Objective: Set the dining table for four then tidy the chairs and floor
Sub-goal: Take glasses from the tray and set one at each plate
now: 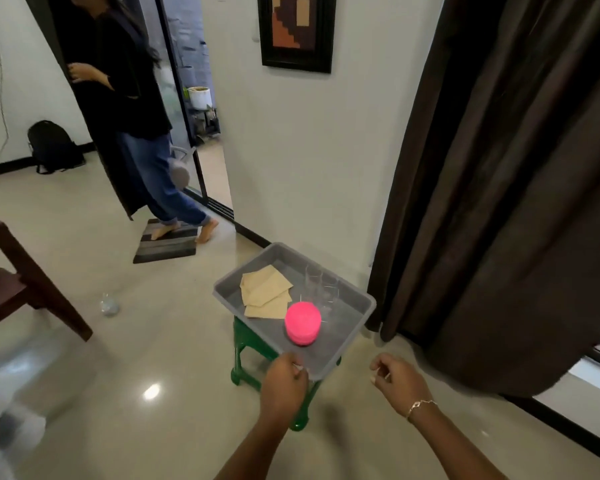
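Head view: left hand (284, 382) tight around near rim of grey tray (329, 353); right hand (400, 384) beside, loosely curled, empty.

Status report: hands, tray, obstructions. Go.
Left hand grips near rim of tray; right hand loose, off it. Tray on stool: napkins, glasses, pink tub. Curtain close right.

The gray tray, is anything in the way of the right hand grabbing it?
Nothing visible. Only bare floor shows between the right hand and the near rim of the gray tray; the left hand grips that rim.
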